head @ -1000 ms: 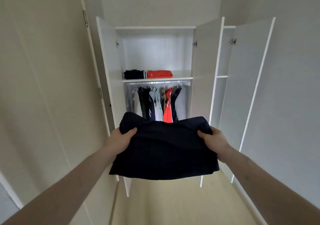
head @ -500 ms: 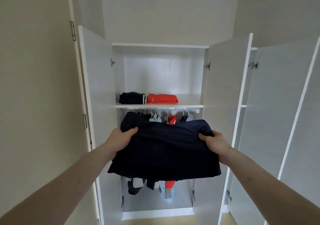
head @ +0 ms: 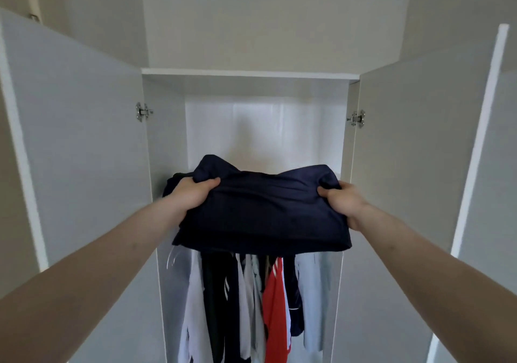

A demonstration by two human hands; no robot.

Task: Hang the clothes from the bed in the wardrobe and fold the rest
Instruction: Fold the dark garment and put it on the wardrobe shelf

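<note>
A folded dark navy garment [head: 263, 211] is held up in front of the open white wardrobe [head: 251, 73], at the height of its upper shelf. My left hand [head: 193, 193] grips its left edge, thumb on top. My right hand [head: 342, 202] grips its right edge the same way. The garment hides the shelf and most of what lies on it; a bit of a black folded item [head: 174, 179] shows behind my left hand. Below hang several clothes [head: 251, 301]: white, black, pale blue and one red piece [head: 275, 306].
The left wardrobe door [head: 75, 153] and the right door [head: 405, 153] stand open on either side of my arms. Another white door edge [head: 484, 127] is at the far right. The upper compartment's back wall [head: 265, 127] is bare above the garment.
I have stepped closer to the wardrobe and the garment has risen to shelf height, now covering the black and red folded items on the shelf. Both hands keep their grip.
</note>
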